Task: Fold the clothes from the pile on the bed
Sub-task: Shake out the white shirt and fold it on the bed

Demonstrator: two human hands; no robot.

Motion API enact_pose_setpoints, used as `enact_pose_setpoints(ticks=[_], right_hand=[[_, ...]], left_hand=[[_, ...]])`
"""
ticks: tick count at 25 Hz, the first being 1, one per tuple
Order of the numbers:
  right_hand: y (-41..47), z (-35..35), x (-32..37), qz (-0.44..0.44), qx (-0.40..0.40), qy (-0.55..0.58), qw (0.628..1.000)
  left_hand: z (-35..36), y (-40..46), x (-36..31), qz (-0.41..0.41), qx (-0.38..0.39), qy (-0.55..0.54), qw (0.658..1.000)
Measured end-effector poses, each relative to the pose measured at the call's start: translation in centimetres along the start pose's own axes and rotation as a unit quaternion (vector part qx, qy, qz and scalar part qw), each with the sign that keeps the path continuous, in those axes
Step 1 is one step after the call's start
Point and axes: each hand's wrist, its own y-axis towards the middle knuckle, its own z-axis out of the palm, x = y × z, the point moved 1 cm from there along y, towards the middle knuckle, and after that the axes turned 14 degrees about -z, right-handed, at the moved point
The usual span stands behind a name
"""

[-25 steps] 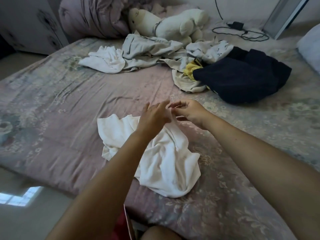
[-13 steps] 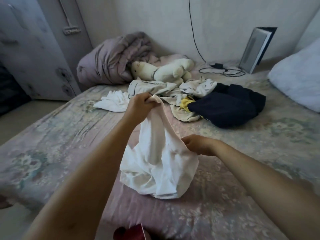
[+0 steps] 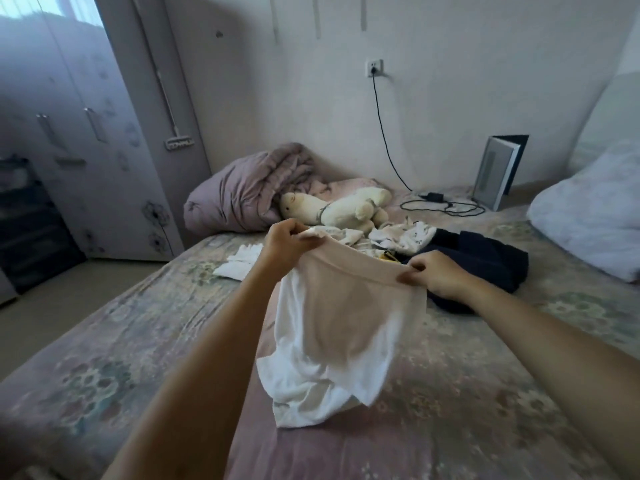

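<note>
Held up over floral-quilted bed [image 3: 104, 358]: white cotton garment [image 3: 332, 341], waistband level, length hanging down, left hand [image 3: 287, 242] and right hand [image 3: 433, 275] grips pinching its corners.

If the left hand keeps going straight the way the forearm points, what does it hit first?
Likely the small white garment at the near edge of the pile, just beyond the left hand, then the plush toy. Depth is unclear; held this high, the hand may pass above both.

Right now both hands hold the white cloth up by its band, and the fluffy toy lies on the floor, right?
Not quite. The head view shows the cream plush toy lying on the bed, not the floor. Both the left hand and right hand do hold the white cloth garment by its band.
</note>
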Motion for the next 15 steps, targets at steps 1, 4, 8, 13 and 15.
enact_pose_setpoints(ticks=[1, 4, 8, 13, 15], right_hand=[[0.3, -1.2, 0.6, -0.007, -0.021, 0.003, 1.000], [1.4, -4.1, 2.2, -0.010, -0.067, 0.044, 0.997], [2.0, -6.8, 4.3, -0.019, -0.081, 0.135, 0.987], [2.0, -8.4, 6.1, -0.074, -0.118, 0.133, 0.981], [1.9, -8.5, 6.8, -0.085, -0.113, 0.116, 0.983]], left_hand=[[-0.6, 0.2, -0.2, -0.005, -0.003, -0.010, 1.000], [-2.4, 0.1, -1.4, -0.009, 0.037, -0.008, 0.999], [-4.4, 0.6, -2.6, -0.001, 0.061, 0.034, 0.998], [-6.3, 1.6, -3.6, -0.019, 0.027, 0.018, 0.999], [-6.5, 1.3, -4.1, -0.027, 0.045, -0.013, 0.999]])
